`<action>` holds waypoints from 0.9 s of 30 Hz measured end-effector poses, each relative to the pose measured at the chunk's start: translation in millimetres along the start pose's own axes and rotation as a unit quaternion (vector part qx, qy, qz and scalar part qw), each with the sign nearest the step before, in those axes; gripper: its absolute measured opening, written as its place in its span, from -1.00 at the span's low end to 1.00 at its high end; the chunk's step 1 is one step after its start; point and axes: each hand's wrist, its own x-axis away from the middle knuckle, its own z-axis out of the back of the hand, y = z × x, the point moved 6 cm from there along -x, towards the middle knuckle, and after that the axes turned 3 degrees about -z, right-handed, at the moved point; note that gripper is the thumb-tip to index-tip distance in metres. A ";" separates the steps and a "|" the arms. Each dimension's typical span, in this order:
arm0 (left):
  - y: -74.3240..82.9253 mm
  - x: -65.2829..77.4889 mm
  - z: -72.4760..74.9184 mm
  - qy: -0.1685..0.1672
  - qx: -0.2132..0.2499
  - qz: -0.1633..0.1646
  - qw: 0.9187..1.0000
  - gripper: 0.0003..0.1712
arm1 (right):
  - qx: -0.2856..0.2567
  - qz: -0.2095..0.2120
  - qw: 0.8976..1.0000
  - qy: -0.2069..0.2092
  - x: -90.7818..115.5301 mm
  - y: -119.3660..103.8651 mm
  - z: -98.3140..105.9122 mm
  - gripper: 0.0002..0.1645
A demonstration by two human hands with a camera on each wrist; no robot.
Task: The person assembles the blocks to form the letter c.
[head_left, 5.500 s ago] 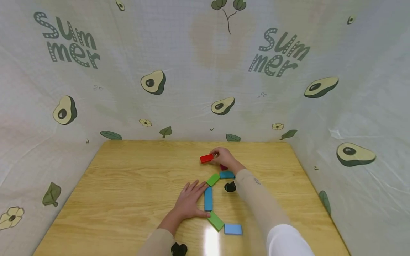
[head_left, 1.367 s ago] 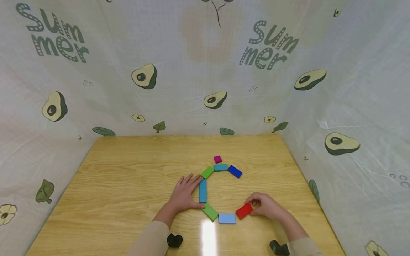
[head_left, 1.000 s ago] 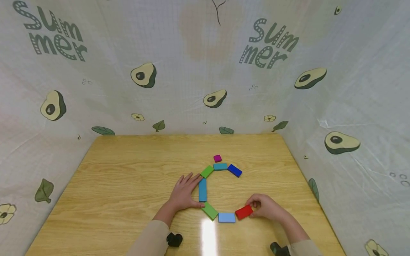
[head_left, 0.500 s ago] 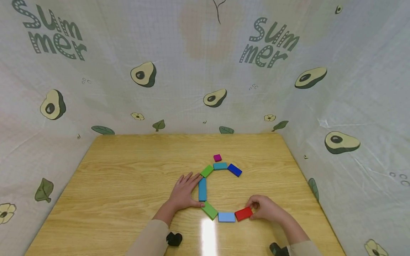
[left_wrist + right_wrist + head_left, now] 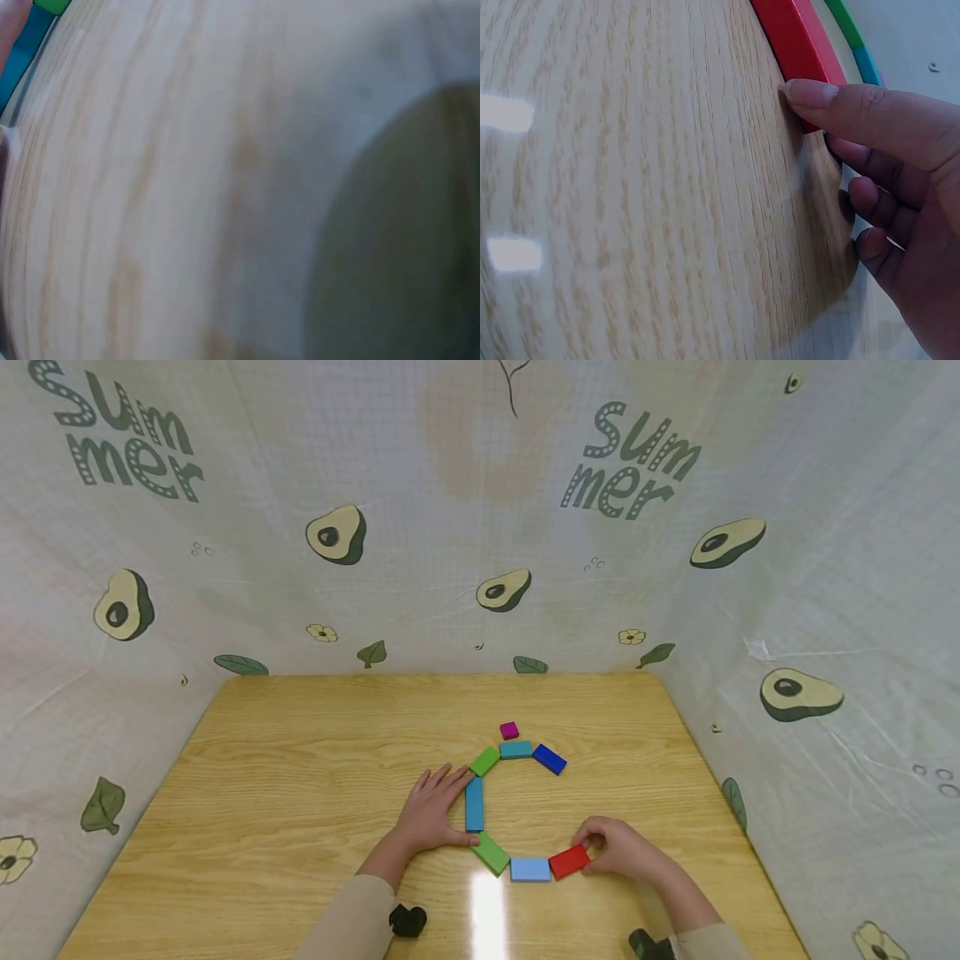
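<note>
Flat coloured blocks lie in an open ring on the wooden table. My right hand pinches the right end of a red block between thumb and fingers; its left end meets a light blue block. My left hand lies spread beside the ring's left side, thumb at the lower green block and fingertips at the upper green block. Between those two stands a blue block lengthwise. A teal block and a dark blue block form the far part.
A small magenta block sits behind the teal one, outside the ring. Between dark blue and red the ring has a gap on the right. A patterned cloth hangs round the table's back and sides.
My right hand has brought the red block from the far side to the near right. Lately it has turned slightly and slid left against the light blue block. My left hand stays put.
</note>
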 end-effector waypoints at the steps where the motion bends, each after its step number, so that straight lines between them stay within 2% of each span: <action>1: -0.1 0.0 -0.1 0.001 0.000 0.000 1.000 0.31 | 0.000 0.001 1.000 0.000 -0.1 0.0 -0.1 -0.60; 27: -0.3 0.6 -0.6 -0.005 -0.002 0.004 1.000 0.31 | -0.010 -0.006 1.000 0.002 -0.8 -0.3 0.2 -0.59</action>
